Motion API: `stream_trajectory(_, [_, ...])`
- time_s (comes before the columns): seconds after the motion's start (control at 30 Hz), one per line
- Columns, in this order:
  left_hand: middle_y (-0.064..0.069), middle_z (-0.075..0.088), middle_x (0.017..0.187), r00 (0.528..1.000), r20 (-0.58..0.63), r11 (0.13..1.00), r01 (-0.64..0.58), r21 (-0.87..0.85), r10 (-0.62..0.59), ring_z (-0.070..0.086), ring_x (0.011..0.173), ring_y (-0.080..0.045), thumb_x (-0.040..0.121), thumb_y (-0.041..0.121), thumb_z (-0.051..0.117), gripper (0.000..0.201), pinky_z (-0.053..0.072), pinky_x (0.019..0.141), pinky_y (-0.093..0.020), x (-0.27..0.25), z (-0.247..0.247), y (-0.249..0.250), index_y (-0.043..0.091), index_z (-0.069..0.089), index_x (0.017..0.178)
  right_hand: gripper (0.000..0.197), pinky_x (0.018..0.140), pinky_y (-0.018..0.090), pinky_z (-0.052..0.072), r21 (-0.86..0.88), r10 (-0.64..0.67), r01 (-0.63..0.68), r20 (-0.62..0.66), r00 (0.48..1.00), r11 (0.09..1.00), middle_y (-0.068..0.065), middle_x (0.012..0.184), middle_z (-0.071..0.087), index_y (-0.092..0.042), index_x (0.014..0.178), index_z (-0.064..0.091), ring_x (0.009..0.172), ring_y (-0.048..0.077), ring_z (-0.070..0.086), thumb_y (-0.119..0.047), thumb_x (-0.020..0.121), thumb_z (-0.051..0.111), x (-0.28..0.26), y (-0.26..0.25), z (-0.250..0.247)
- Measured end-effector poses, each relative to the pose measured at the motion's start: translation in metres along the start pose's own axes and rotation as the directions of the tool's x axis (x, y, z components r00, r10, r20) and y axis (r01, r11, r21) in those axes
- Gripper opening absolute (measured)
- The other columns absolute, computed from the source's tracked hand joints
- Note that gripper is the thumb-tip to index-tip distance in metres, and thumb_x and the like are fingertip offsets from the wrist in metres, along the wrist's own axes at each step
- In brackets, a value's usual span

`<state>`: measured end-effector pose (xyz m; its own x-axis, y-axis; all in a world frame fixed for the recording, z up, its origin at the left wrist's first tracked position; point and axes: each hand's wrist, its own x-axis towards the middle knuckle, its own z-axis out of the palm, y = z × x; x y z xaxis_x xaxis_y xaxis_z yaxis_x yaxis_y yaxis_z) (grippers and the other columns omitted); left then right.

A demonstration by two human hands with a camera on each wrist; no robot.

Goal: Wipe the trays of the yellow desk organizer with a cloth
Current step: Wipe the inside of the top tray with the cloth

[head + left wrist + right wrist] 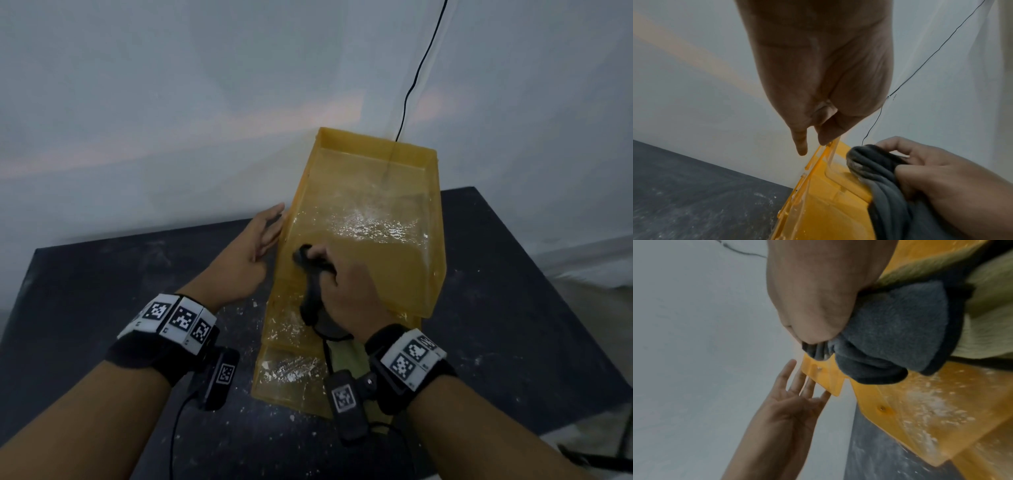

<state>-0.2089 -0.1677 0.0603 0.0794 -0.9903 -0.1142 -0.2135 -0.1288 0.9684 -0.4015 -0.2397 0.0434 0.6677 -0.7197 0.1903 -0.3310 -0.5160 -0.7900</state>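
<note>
The yellow desk organizer (363,260) stood on the dark table (102,281), its far end close against the pale wall (171,102) at about twelve o'clock from the person. It was a stack of translucent yellow trays, stepped so that each lower tray stuck out further toward six o'clock. The top tray (380,202) held nothing but a scatter of white dusty flecks across the middle of its floor, with the nearer part of the floor looking cleaner. The second tray (284,325) and the lowest tray (284,377) also carried white flecks on their exposed front strips. The right hand (349,291) had its fingers curled tightly round a bunched dark grey cloth (310,284), and the wad was pressed onto the top tray near its left wall, at roughly nine o'clock of the tray floor; a pale greenish fold of cloth hung below the wrist. The left hand (253,253) lay with straight, slightly spread fingers flat against the outside of the organizer's left wall, at nine o'clock of the stack, gripping nothing. In the right wrist view the left hand's fingertips (807,386) touched the wall's edge. White crumbs lay on the table around the organizer's near end. A thin black cable (421,68) ran down the wall behind the top tray at about one o'clock.
</note>
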Motion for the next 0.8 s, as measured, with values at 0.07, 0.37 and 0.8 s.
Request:
stream_trajectory(0.07, [0.003, 0.024, 0.161, 1.0, -0.002, 1.0, -0.005, 0.006, 0.005, 0.024, 0.145, 0.002, 0.074, -0.036, 0.03, 0.1, 0.027, 0.119, -0.027, 0.0, 0.0, 0.001, 0.019, 0.013, 0.155, 0.043, 0.086, 0.025, 0.047, -0.065, 0.052, -0.052, 0.0, 0.999, 0.997, 0.003, 0.115, 0.065, -0.012, 0.121, 0.06, 0.102, 0.016, 0.059, 0.01, 0.088, 0.044, 0.008, -0.006, 0.006])
stream_trajectory(0.37, [0.003, 0.033, 0.154, 0.997, -0.081, 1.0, 0.007, 0.023, -0.005, 0.035, 0.133, 0.014, 0.08, -0.033, 0.033, 0.091, 0.037, 0.102, -0.008, 0.001, 0.005, 0.004, 0.017, 0.019, 0.154, 0.036, 0.073, 0.001, 0.041, -0.029, 0.018, -0.022, -0.135, 0.991, 0.999, -0.005, 0.091, 0.066, -0.009, 0.109, 0.072, 0.08, -0.006, 0.058, 0.01, 0.088, 0.049, 0.0, -0.01, 0.007])
stream_trajectory(0.8, [0.006, 0.037, 0.154, 0.988, -0.154, 0.998, -0.018, 0.056, 0.026, 0.036, 0.139, 0.002, 0.084, -0.025, 0.042, 0.082, 0.037, 0.106, -0.011, -0.001, 0.01, 0.011, 0.017, 0.026, 0.153, 0.037, 0.107, 0.018, 0.04, -0.153, -0.095, 0.099, 0.031, 0.995, 0.983, 0.007, 0.131, 0.061, -0.007, 0.124, 0.069, 0.119, 0.018, 0.056, -0.006, 0.096, 0.044, -0.039, -0.006, 0.001])
